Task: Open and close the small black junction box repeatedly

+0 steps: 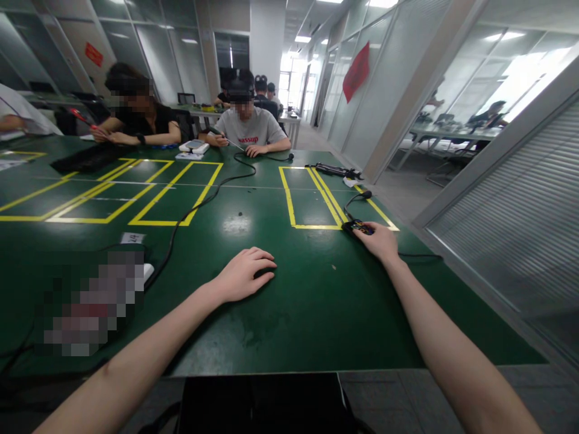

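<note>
My left hand (246, 274) rests palm-down on the green table (289, 325), fingers stretched out and slightly apart, holding nothing. Farther off to the right, my right hand (380, 241) has its fingers on a small black device (357, 227) with yellow and bluish details. Its exact kind is unclear, and the hand partly covers it. From near this device a thin dark cable curves up to a small black knob-like piece (366, 194). Another cable (420, 257) runs right from beside my wrist.
Yellow tape rectangles (293, 226) mark the table. A black elongated tool (335, 171) lies at the far right. A long black cable (178, 223) crosses left of my hand, near a blurred-out item (97, 301) and a paper label (132, 239). Co-workers (249, 123) sit opposite.
</note>
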Demonstrator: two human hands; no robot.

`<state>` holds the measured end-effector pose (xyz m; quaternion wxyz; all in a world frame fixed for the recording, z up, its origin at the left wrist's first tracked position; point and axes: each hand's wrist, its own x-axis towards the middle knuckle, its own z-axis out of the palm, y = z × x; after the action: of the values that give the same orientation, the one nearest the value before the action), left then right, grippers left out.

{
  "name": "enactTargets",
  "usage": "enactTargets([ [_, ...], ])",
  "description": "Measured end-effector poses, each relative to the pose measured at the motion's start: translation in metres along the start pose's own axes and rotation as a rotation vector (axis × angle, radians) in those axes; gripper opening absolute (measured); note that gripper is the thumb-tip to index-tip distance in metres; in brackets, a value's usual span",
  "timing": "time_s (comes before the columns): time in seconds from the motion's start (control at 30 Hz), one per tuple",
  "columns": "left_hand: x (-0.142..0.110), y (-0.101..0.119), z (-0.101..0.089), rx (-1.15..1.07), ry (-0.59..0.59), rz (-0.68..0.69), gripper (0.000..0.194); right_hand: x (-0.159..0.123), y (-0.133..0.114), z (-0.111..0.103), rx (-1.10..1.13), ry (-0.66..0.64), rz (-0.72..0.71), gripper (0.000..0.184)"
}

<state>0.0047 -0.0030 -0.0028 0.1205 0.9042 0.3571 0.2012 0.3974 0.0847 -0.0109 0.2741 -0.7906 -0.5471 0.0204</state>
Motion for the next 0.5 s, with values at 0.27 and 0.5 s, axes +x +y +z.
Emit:
enactTargets([
  [0.27,0.0,0.009,-0.001,-0.083,0.175,0.048,0.038,-0.081,-0.074,0.025,0.425,-0.378,-0.792,0.031],
  [0.5,0.002,0.018,0.0,-0.129,0.126,0.114,0.022,-0.128,-0.104,0.012,0.539,-0.65,-1.134,0.034],
])
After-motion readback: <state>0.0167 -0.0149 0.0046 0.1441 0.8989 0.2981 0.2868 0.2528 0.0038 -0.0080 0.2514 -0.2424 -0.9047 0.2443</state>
